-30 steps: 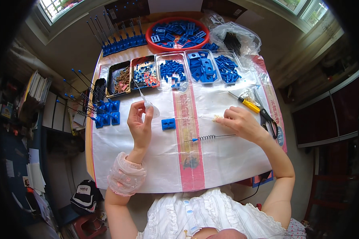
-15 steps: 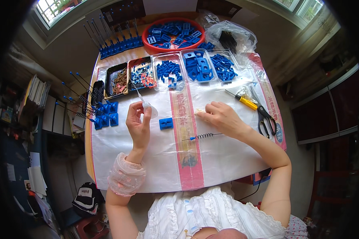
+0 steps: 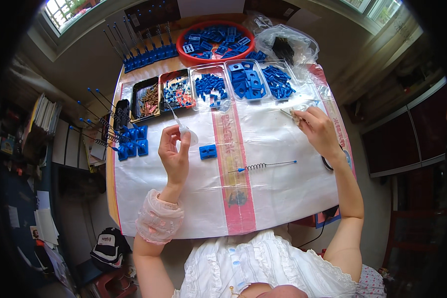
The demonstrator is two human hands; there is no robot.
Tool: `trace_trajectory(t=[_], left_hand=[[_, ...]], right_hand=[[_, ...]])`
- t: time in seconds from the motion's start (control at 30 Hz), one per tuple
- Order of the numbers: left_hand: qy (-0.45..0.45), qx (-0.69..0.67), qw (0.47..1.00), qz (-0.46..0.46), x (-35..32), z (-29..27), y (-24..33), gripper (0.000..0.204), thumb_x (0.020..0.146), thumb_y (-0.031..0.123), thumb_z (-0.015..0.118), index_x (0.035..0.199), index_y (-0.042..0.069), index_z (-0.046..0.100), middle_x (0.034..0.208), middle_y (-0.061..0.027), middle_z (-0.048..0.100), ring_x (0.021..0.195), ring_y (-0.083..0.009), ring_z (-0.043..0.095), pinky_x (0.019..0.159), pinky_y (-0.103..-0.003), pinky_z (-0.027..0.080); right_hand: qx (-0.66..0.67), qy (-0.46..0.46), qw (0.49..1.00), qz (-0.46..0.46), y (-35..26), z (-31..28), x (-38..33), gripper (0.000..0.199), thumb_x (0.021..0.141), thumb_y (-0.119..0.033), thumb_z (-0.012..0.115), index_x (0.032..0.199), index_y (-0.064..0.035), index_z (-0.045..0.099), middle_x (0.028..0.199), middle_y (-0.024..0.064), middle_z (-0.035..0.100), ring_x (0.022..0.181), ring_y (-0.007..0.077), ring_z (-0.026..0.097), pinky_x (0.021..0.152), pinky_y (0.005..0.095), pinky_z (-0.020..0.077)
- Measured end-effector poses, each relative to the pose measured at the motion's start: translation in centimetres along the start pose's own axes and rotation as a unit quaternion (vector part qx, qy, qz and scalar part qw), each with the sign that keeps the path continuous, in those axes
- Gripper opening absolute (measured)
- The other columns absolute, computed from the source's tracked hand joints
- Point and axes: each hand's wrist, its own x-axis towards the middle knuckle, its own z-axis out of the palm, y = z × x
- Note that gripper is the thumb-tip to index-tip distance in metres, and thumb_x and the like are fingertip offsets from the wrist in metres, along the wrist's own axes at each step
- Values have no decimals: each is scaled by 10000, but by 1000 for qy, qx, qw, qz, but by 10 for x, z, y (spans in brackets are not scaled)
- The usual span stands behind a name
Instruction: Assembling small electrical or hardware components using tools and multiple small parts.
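My left hand [image 3: 174, 151] is closed round a translucent squeeze bottle [image 3: 187, 135] with a long thin nozzle pointing up and away. Right of the bottle, a small blue plastic block [image 3: 208, 152] lies on the sheet. A black coil spring on a thin rod [image 3: 257, 167], with a blue cone at one end and a blue tip at the other, rests farther right. At the table's right side my right hand [image 3: 319, 130] pinches a small crumpled pale wad [image 3: 295, 117]. It hides most of the screwdriver and scissors; a black scissor handle [image 3: 327, 163] shows beside the wrist.
Across the back stand trays of brass pieces [image 3: 149, 102], small nuts [image 3: 178, 93] and blue parts [image 3: 211, 88]. Behind them are a red basin [image 3: 216, 63] and a plastic bag [image 3: 305, 44]. Finished-looking blue spring assemblies stand at far left [image 3: 132, 141] and back left [image 3: 149, 59].
My right hand has moved right and away from me, from beside the blue block to above the screwdriver and scissors. My left hand with the bottle has hardly moved.
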Motion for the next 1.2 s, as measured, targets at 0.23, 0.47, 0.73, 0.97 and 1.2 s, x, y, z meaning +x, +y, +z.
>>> trace_trajectory(t=[0.23, 0.47, 0.73, 0.97, 1.2], left_hand=[[1, 13, 1000, 6, 2, 2, -1, 224, 988, 128, 742, 1163, 19, 656, 1032, -30, 659, 911, -105, 588, 841, -280, 506], [9, 19, 1000, 18, 2, -1, -2, 221, 988, 146, 745, 1149, 16, 668, 1028, -33, 664, 901, -105, 593, 829, -275, 503], [2, 24, 999, 29, 0, 1, 0, 214, 979, 126, 748, 1147, 19, 671, 1029, -29, 662, 897, -101, 589, 805, -269, 484], [-20, 33, 997, 70, -5, 9, 25, 240, 951, 88, 787, 1159, 33, 681, 1035, -3, 646, 868, -75, 549, 735, -251, 435], [-153, -51, 982, -103, -23, 47, 87, 203, 952, 75, 786, 1115, 30, 674, 1021, -22, 701, 865, -76, 625, 740, -239, 491]], right_hand=[[-48, -89, 988, -118, 12, 26, -29, 116, 843, -79, 738, 958, -80, 752, 869, 59, 640, 893, 254, 644, 801, 392, 537], [-80, 15, 992, -91, 17, 45, 7, 90, 877, -99, 760, 966, -89, 766, 855, 58, 641, 850, 250, 640, 763, 383, 532], [-23, -53, 993, -102, 3, 32, -24, 127, 869, -81, 747, 992, -80, 777, 891, 67, 647, 896, 258, 646, 816, 391, 526], [-28, -26, 997, -62, -2, 22, -23, 228, 860, -45, 750, 1087, -63, 763, 980, 82, 682, 930, 276, 659, 846, 392, 531], [419, -111, 901, 27, -85, 31, -9, 507, 909, -68, 794, 1383, -56, 616, 1271, 91, 639, 1069, 212, 684, 886, 345, 558]])
